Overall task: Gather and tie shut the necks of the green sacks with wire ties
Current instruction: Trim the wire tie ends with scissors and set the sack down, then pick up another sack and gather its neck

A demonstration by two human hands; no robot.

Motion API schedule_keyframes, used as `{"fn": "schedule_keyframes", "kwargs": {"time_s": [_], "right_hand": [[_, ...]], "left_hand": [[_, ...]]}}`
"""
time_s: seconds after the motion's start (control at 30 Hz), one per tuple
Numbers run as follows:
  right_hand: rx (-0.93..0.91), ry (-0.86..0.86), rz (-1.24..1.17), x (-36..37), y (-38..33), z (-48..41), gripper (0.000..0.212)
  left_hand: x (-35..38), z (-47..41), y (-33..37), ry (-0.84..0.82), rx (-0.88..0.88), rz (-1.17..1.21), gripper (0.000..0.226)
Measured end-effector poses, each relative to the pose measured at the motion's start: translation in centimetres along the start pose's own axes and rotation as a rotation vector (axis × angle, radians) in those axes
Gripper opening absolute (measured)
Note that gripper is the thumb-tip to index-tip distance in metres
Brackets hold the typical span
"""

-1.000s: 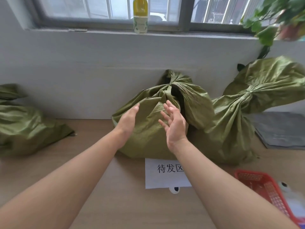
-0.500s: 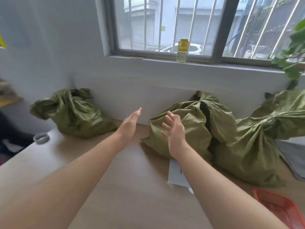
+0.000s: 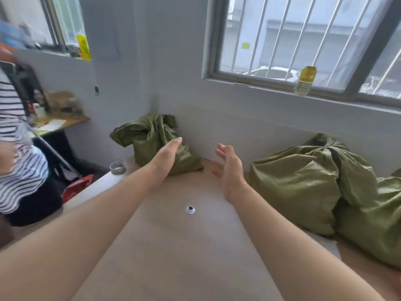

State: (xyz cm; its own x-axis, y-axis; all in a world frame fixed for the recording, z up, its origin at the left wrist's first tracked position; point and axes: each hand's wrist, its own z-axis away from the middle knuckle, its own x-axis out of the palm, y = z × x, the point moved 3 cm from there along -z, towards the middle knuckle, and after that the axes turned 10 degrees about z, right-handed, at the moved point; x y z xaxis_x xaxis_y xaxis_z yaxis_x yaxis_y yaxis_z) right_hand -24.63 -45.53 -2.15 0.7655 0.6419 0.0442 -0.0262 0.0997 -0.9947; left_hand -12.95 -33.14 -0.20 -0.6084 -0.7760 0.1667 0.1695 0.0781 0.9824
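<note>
**Green sacks against the wall, both hands free above the table**

Wooden table runs up to the wall under the window. At its right edge a large sack slumps with its bunched neck pointing up towards the wall. It touches a second sack, which is cut off by the frame. At the far left corner a smaller sack stands upright, its gathered neck on top and flopping left. No tie can be made out.

The left hand hovers in front of that sack with its fingers straight and together. The right hand hovers beside it, fingers spread, holding nothing.

On the sill a bottle holds yellow liquid; its label is unreadable. A glass jar sits at the left edge, contents unclear.
</note>
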Motion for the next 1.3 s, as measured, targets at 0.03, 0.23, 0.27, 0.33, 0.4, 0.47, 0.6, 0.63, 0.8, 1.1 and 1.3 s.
{"fn": "schedule_keyframes", "kwargs": {"time_s": [0.03,0.23,0.27,0.33,0.4,0.47,0.6,0.63,0.8,1.1,1.3], "right_hand": [[0.000,0.006,0.000,1.4,0.2,-0.1,0.061],[0.027,-0.037,0.034,7.8,2.0,-0.5,0.032],[0.025,-0.042,0.041,8.4,2.4,-0.9,0.024],[0.050,-0.050,0.041,9.3,3.3,-2.1,0.021],[0.091,-0.070,0.024,10.2,4.5,-3.2,0.033],[0.108,-0.094,0.026,11.3,5.1,-4.2,0.053],[0.127,-0.101,0.009,13.3,5.9,-5.8,0.062],[0.129,-0.104,0.013,13.8,6.1,-6.2,0.061],[0.132,-0.082,0.066,16.4,6.7,-9.8,0.050],[0.159,0.043,0.122,24.0,9.2,-21.3,0.041],[0.197,0.060,0.140,28.8,11.0,-28.6,0.040]], "left_hand": [[-1.7,-0.4,0.2,0.008,-0.010,-0.007,0.044],[-9.2,-2.9,0.1,0.082,-0.144,-0.014,0.059],[-9.9,-3.4,-0.2,0.081,-0.148,-0.013,0.060],[-11.3,-3.9,-0.8,0.096,-0.157,-0.006,0.061],[-12.5,-4.2,-1.4,0.129,-0.168,-0.017,0.062],[-13.5,-4.6,-1.8,0.156,-0.177,-0.023,0.064],[-15.5,-6.4,-1.6,0.170,-0.182,-0.036,0.065],[-16.0,-7.1,-1.6,0.166,-0.177,-0.039,0.064],[-18.2,-12.2,-2.0,0.125,-0.162,-0.027,0.057],[-23.4,-26.3,-4.7,0.048,-0.247,0.045,0.058],[-26.8,-35.1,-6.7,0.061,-0.301,0.099,0.059]]}}
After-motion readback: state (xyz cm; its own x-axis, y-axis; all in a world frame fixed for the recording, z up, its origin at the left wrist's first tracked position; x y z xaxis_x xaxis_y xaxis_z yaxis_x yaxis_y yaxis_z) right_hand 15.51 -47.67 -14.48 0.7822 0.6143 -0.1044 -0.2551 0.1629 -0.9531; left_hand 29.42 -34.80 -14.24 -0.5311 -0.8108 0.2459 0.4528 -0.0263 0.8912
